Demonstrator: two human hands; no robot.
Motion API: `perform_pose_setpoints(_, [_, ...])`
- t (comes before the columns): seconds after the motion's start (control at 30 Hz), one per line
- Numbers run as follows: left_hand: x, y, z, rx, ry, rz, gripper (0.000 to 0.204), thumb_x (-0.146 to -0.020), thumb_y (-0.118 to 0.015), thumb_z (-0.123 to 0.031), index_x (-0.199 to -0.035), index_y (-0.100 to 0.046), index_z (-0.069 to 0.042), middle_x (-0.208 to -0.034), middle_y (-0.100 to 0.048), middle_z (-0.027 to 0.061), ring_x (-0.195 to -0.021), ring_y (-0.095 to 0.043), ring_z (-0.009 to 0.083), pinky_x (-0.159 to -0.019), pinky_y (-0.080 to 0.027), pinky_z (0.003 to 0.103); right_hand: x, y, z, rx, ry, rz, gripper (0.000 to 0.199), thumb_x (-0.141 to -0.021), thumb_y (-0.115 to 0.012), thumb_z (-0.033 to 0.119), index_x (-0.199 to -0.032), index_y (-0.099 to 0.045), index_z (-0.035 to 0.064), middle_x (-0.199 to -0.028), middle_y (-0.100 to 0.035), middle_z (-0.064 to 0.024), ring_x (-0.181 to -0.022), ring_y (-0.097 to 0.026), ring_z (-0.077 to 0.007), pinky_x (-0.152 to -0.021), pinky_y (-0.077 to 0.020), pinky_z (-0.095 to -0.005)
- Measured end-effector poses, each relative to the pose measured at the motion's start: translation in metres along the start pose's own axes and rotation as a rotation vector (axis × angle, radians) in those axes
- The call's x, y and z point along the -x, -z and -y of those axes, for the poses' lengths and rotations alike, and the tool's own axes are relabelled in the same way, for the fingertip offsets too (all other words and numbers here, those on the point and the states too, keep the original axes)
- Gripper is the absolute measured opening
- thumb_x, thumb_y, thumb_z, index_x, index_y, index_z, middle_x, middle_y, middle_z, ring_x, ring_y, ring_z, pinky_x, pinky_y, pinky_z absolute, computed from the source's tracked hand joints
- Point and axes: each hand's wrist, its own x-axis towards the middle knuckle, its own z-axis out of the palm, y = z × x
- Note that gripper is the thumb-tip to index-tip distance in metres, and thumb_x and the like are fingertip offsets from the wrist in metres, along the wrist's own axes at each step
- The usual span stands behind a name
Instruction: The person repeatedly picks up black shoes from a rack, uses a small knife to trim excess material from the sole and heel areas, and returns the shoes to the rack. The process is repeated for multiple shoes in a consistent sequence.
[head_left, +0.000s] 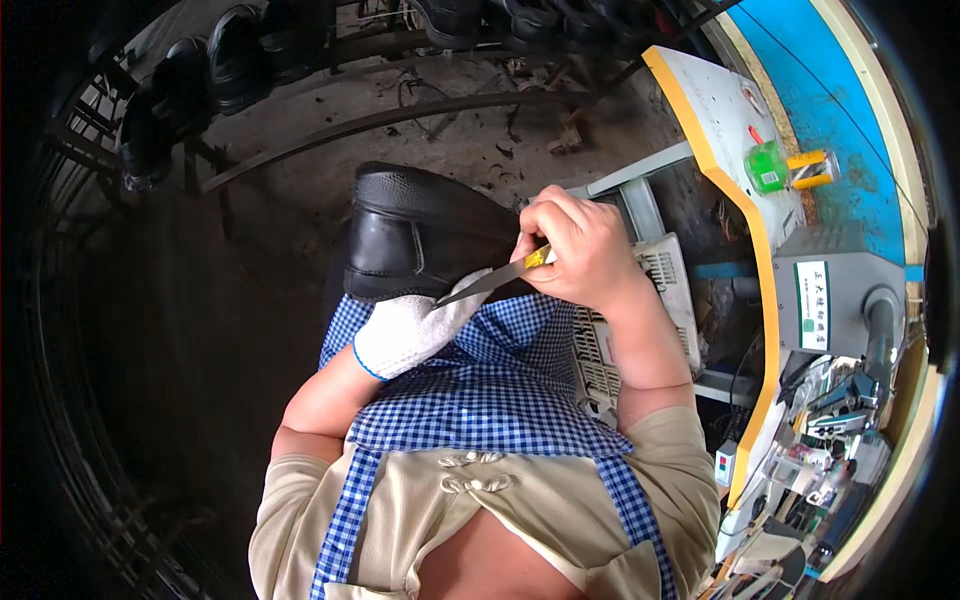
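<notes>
A black leather shoe (395, 235) rests over my lap, its padded collar toward the upper left. My left hand (408, 335), in a white knit glove with a blue cuff edge, is closed on the shoe's near edge; its fingertips are partly hidden. In my bare right hand (580, 245) is a knife (490, 286) with a dark narrow blade and yellow wrapping near the grip. The blade points left and down, its tip close to the gloved thumb and the shoe's lower edge. Whether the tip touches the leather I cannot tell.
On the right stands a white table with a yellow edge (700, 140), holding a grey sewing machine (840, 300), a green container (766, 167) and a yellow one. A white plastic basket (670, 290) sits below it. Black shoes (238, 60) line metal racks at the back.
</notes>
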Motion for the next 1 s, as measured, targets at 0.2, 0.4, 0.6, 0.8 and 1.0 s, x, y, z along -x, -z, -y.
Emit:
perform_pose_setpoints(0.2, [0.0,0.007,-0.009,0.095,0.117,-0.033,0.021,-0.093,-0.068,-0.006,-0.113,-0.069,-0.001,-0.108,-0.07,0.0091,-0.096,-0.067,0.0178,-0.084,-0.054,0.03,0.006,0.011,0.001,-0.089,-0.07,-0.015,0.026,-0.065,-0.075,0.003,-0.082,-0.055,0.0072,-0.075,-0.061,-0.0062,-0.058,-0.063,-0.0218,-0.05,-0.0481,-0.0314])
perform_pose_setpoints(0.4, [0.003,0.002,-0.012,-0.044,-0.008,-0.08,0.026,-0.097,-0.064,-0.013,-0.12,-0.066,-0.004,-0.112,-0.069,0.0079,-0.1,-0.065,0.0193,-0.087,-0.053,0.032,0.008,0.009,0.025,0.06,-0.057,-0.013,0.031,-0.072,-0.079,0.007,-0.102,-0.071,0.0042,-0.085,-0.065,-0.0047,-0.062,-0.066,-0.0195,-0.051,-0.0518,-0.03])
perform_pose_setpoints(0.6, [-0.002,0.009,0.018,-0.386,0.044,0.082,0.036,-0.102,-0.05,-0.015,-0.135,-0.056,-0.002,-0.134,-0.056,0.0127,-0.12,-0.058,0.0223,-0.096,-0.052,0.032,0.006,-0.004,0.036,0.373,-0.018,0.027,0.029,-0.076,-0.069,0.009,-0.103,-0.068,0.0003,-0.082,-0.056,-0.0035,-0.065,-0.063,-0.0145,-0.049,-0.0489,-0.0256])
perform_pose_setpoints(0.8, [-0.009,0.003,0.026,-0.233,-0.036,-0.013,0.029,-0.099,-0.056,-0.013,-0.126,-0.062,-0.003,-0.12,-0.064,0.01,-0.107,-0.063,0.0204,-0.087,-0.054,0.032,0.0,-0.009,0.019,0.333,-0.002,0.005,0.023,-0.071,-0.074,0.01,-0.091,-0.065,0.0034,-0.081,-0.057,-0.0016,-0.062,-0.063,-0.0145,-0.049,-0.049,-0.0261])
perform_pose_setpoints(1.0, [-0.013,0.001,-0.018,0.137,0.117,-0.158,0.022,-0.093,-0.068,-0.008,-0.114,-0.067,-0.001,-0.105,-0.07,0.0066,-0.094,-0.065,0.0174,-0.085,-0.054,0.031,0.012,0.004,-0.034,0.118,-0.387,-0.202,0.016,-0.075,-0.073,0.011,-0.086,-0.061,0.0086,-0.082,-0.062,-0.0054,-0.067,-0.067,-0.0257,-0.058,-0.0531,-0.0357])
